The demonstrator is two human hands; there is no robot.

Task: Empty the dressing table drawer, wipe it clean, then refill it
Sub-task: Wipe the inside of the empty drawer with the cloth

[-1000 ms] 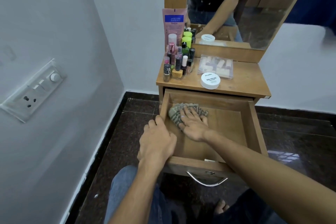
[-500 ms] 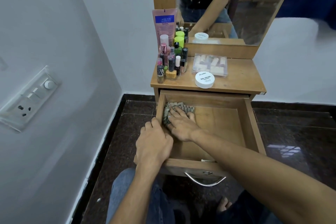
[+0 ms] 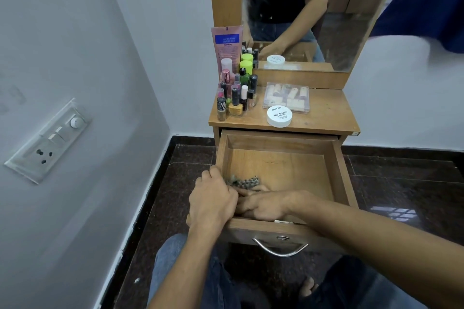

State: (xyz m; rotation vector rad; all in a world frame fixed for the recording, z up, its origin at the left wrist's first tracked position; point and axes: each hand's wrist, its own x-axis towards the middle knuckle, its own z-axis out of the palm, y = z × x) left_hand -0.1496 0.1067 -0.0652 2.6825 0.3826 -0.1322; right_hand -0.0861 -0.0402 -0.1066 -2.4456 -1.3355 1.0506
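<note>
Drawer (image 3: 281, 170) of the dressing table (image 3: 324, 118) stands pulled fully out at the centre of the view, its wooden floor bare except for the wiping cloth, so the emptying looks done and the wiping is the step in hand. A second ago the cloth lay pressed flat in the far left corner, toward 11 o'clock of the drawer floor; now the cloth (image 3: 244, 181) has been dragged back to the near left corner, toward 7 o'clock, which suggests one pass along the left side is finished and the right half probably still needs its turn. At 12 o'clock from the drawer, on the table top, wait the contents to be put back: a cluster of nail polish bottles (image 3: 236, 98) toward 10 o'clock, a clear plastic case (image 3: 286, 96) beside them, and a round white tub (image 3: 279, 116) just in front of that case. The left hand (image 3: 213, 202) is curled over the drawer's left wall near the front corner, gripping it to steady the drawer. The right hand (image 3: 263, 206) lies inside against the front wall, fingers (image 3: 247, 192) stretched flat onto the bunched cloth, pressing rather than clenching it
</note>
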